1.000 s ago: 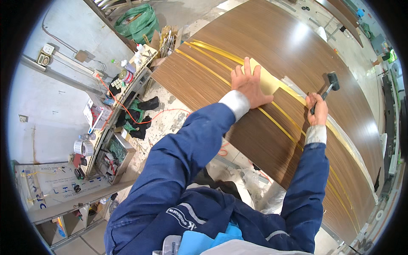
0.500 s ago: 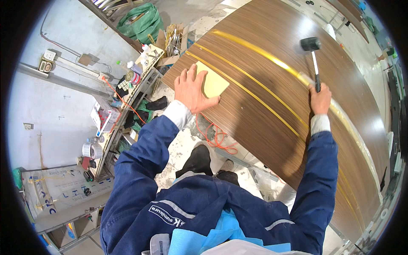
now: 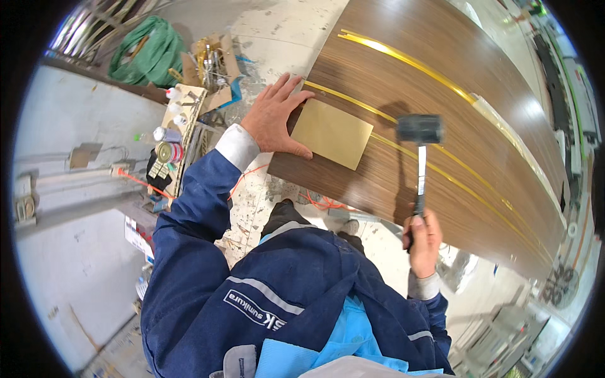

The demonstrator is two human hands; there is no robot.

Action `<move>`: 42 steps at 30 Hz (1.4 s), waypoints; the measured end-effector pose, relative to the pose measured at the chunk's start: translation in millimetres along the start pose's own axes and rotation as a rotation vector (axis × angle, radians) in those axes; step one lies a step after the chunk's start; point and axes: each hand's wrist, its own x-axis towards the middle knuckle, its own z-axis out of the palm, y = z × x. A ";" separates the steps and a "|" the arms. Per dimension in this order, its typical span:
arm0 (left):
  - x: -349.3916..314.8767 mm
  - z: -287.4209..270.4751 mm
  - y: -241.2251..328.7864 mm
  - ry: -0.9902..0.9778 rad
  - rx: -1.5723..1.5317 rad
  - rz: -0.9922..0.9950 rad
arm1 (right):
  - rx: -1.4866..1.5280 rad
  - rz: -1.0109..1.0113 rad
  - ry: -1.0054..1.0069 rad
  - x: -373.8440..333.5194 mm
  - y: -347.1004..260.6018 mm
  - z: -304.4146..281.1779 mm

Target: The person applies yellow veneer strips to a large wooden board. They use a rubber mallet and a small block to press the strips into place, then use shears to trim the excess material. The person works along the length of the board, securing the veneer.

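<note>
Green sack [image 3: 162,60] near a cardboard box [image 3: 218,99], orange cord [image 3: 324,203] on pale floor [image 3: 277,28]

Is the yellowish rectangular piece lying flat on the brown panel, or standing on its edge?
Lying flat: the yellowish piece shows its broad face upward, beside the left hand.

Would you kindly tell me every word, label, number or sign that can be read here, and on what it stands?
Blue jacket: white lettering on the front, partly in an outlined box; I leave its wording uncopied.
Mallet: marks on its white shaft, too small to read.
Tin: label too small to read.
</note>
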 end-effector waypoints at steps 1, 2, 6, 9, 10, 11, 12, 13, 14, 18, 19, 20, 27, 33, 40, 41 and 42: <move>4.5 1.3 -12.1 0.034 -0.032 0.040 | -0.106 0.034 0.020 -5.6 3.1 20.0; 8.4 3.2 -22.8 0.037 -0.050 0.054 | -0.220 0.117 0.069 -11.3 3.4 37.0; 16.4 13.2 -48.5 0.040 -0.249 0.157 | -0.529 -0.146 0.084 -7.4 -19.0 81.9; 19.4 18.6 -55.5 0.059 -0.402 0.187 | -0.574 -0.311 0.215 -10.8 -48.4 104.9; 20.2 20.6 -55.8 0.082 -0.415 0.211 | -0.404 -0.379 0.295 -14.6 -56.5 112.6; 20.9 22.5 -55.6 0.093 -0.427 0.213 | -0.306 -0.527 0.327 -10.9 -58.9 121.3; 20.6 24.6 -54.6 0.075 -0.425 0.199 | -0.147 -0.722 0.342 -9.4 -59.8 128.3; 20.8 26.1 -53.9 0.098 -0.448 0.204 | -0.009 -0.809 0.314 -4.6 -57.0 135.0; 20.2 27.6 -53.0 0.093 -0.456 0.194 | -0.325 -0.721 0.354 1.6 -51.5 139.3; 18.8 28.5 -53.3 0.136 -0.432 0.205 | -0.834 -0.315 0.211 18.3 -21.9 140.9; 18.2 28.6 -53.4 0.151 -0.457 0.212 | -0.800 -0.152 0.164 17.0 -15.7 138.9; 18.6 27.8 -54.4 0.161 -0.461 0.213 | -0.751 -0.143 0.195 15.7 -11.8 136.4; 16.4 28.8 -55.4 0.189 -0.450 0.219 | -0.551 -0.175 0.310 -8.5 -42.2 138.7; 16.3 28.3 -53.7 0.197 -0.454 0.216 | -0.156 -0.662 0.473 -7.1 -62.9 165.4; 15.1 26.0 -51.6 0.220 -0.429 0.193 | -0.788 -0.147 0.197 5.1 -40.0 167.1; 14.4 26.0 -52.0 0.221 -0.408 0.197 | -0.715 -0.163 0.279 1.6 -40.3 169.3; 14.0 26.1 -52.2 0.218 -0.389 0.200 | -0.644 -0.223 0.287 -2.1 -43.0 169.9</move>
